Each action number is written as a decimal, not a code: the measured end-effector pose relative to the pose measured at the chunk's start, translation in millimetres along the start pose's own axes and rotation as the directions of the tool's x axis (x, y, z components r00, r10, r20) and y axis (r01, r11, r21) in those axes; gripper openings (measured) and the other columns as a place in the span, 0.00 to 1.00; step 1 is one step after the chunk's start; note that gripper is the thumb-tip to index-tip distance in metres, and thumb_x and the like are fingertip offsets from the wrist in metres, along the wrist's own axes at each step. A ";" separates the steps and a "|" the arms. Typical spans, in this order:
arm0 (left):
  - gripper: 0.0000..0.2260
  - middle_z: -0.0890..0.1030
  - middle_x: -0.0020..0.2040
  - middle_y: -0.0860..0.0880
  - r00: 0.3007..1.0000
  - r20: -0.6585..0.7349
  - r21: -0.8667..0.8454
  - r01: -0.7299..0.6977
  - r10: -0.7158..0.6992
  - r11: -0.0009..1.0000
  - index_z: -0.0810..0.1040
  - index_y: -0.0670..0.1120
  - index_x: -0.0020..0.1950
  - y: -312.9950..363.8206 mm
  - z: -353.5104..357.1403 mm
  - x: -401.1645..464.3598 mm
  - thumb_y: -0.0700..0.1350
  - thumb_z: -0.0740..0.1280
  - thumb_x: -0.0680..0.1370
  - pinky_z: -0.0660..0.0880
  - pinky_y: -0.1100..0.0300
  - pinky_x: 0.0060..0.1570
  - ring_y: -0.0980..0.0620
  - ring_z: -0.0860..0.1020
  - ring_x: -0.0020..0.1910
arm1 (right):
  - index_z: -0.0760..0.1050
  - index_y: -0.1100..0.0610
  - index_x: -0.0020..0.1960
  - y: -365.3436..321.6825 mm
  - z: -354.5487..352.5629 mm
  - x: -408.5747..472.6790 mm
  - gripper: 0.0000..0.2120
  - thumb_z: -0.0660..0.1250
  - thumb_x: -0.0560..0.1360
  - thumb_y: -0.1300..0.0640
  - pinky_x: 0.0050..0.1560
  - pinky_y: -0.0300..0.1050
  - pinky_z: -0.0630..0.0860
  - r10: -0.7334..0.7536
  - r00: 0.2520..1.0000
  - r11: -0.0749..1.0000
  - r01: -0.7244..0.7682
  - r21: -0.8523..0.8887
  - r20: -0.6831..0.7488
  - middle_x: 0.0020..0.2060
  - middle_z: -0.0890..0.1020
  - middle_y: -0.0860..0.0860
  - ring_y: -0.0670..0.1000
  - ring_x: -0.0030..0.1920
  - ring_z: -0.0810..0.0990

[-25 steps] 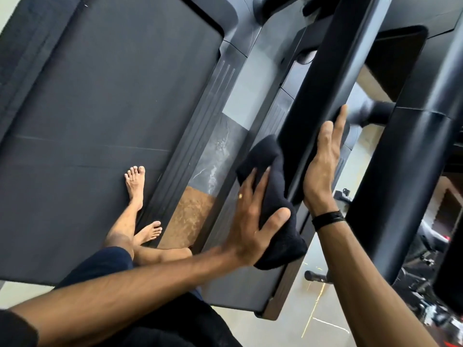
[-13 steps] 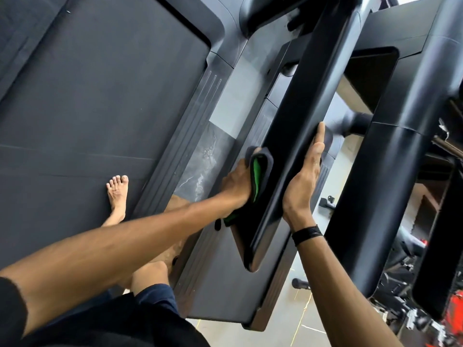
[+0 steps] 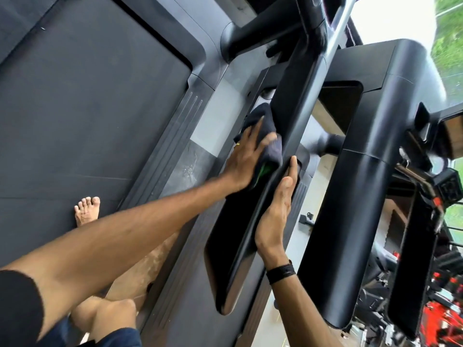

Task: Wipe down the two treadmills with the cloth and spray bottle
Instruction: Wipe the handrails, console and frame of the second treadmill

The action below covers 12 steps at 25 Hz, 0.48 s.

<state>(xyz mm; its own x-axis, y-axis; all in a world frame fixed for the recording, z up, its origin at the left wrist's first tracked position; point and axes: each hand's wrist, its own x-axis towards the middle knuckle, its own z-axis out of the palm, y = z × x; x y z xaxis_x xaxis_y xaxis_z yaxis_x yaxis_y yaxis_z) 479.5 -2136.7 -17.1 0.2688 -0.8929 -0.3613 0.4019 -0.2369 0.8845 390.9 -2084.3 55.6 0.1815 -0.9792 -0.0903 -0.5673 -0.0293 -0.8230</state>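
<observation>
A dark cloth (image 3: pixel 263 118) with a green inner side lies against the left face of a black treadmill handrail (image 3: pixel 233 249). My left hand (image 3: pixel 244 160) presses it there with straight fingers, the thumb lying over the cloth. My right hand (image 3: pixel 275 214) rests flat on the rail's right face, fingers straight, a black band on its wrist. The wide belt of the left treadmill (image 3: pixel 87 108) fills the left side. No spray bottle is in view.
A thicker black handrail (image 3: pixel 350 221) runs parallel on the right. My bare foot (image 3: pixel 87 211) stands on the left belt. A ribbed side rail (image 3: pixel 172 136) and a strip of floor (image 3: pixel 215 121) separate the two machines. Red equipment (image 3: pixel 441 319) sits at lower right.
My left hand has slid the cloth up the handrail, away from me. My right hand has kept its flat hold on the rail's other face.
</observation>
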 end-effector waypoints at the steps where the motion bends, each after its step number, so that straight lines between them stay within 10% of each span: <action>1: 0.32 0.69 0.74 0.50 0.991 -0.021 0.024 0.130 -0.129 0.991 0.62 0.55 0.77 2.4 -0.7 20.5 0.69 0.52 0.77 0.61 0.51 0.73 0.49 0.69 0.70 | 0.53 0.48 0.79 -1.7 0.3 -0.4 0.23 0.47 0.84 0.48 0.72 0.26 0.52 0.006 1.000 1.000 -0.005 -0.028 0.010 0.76 0.58 0.35 0.31 0.75 0.53; 5: 0.30 0.75 0.68 0.42 0.910 0.009 0.211 0.404 -0.415 0.890 0.69 0.47 0.71 3.9 -8.7 27.5 0.64 0.44 0.81 0.69 0.47 0.68 0.40 0.74 0.65 | 0.48 0.47 0.81 -11.5 -2.4 -1.7 0.30 0.46 0.82 0.40 0.69 0.24 0.43 0.065 0.998 0.969 -0.058 -0.239 0.021 0.80 0.45 0.41 0.24 0.71 0.41; 8: 0.38 0.74 0.70 0.44 0.967 -0.016 0.103 0.255 -0.255 0.961 0.67 0.54 0.72 -5.3 -4.8 -25.8 0.76 0.44 0.73 0.67 0.43 0.69 0.41 0.73 0.68 | 0.41 0.46 0.81 -32.0 11.0 40.9 0.36 0.44 0.78 0.34 0.74 0.39 0.37 0.059 0.998 0.936 -0.061 -0.346 -0.015 0.79 0.34 0.46 0.29 0.71 0.34; 12: 0.31 0.54 0.81 0.52 0.998 0.001 -0.020 -0.059 0.059 0.998 0.54 0.59 0.79 -14.0 2.3 -39.3 0.66 0.50 0.77 0.52 0.48 0.78 0.54 0.51 0.80 | 0.39 0.49 0.81 -54.6 25.0 112.1 0.32 0.41 0.82 0.37 0.79 0.56 0.37 0.062 0.997 0.933 -0.073 -0.353 -0.045 0.80 0.36 0.50 0.46 0.79 0.36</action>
<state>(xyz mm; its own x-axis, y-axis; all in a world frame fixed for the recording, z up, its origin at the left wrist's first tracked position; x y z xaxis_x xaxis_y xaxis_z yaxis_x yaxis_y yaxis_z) 461.3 -2099.1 -14.5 0.2914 -0.9055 -0.3085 0.4031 -0.1762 0.8980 462.3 -2187.5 76.4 0.1100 -0.9872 -0.1155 -0.8262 -0.0262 -0.5628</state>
